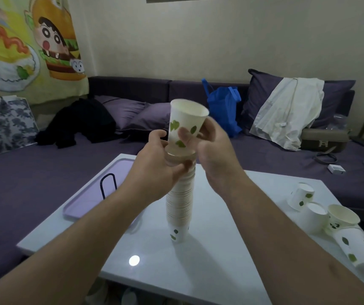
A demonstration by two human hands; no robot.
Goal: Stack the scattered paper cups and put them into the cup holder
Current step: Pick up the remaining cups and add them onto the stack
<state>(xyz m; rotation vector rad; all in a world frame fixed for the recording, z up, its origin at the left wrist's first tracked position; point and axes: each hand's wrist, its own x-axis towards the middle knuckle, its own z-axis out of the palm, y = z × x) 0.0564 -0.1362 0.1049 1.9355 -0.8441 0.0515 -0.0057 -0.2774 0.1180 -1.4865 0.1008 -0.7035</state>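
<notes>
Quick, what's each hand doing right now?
Left hand: grips the top of the tall cup stack.
Right hand: holds the loose paper cup over it.

A tall stack of cups stands upright near the middle of the table. The left hand grips the stack's top from the left; the right hand, on the right, holds a single cup whose base sits at the stack's top. A tray lies on the table's left part, with a wire cup holder standing on it. Four loose cups lie clustered at the table's right edge. A sofa runs behind the table, with a bag on it behind the hands.
</notes>
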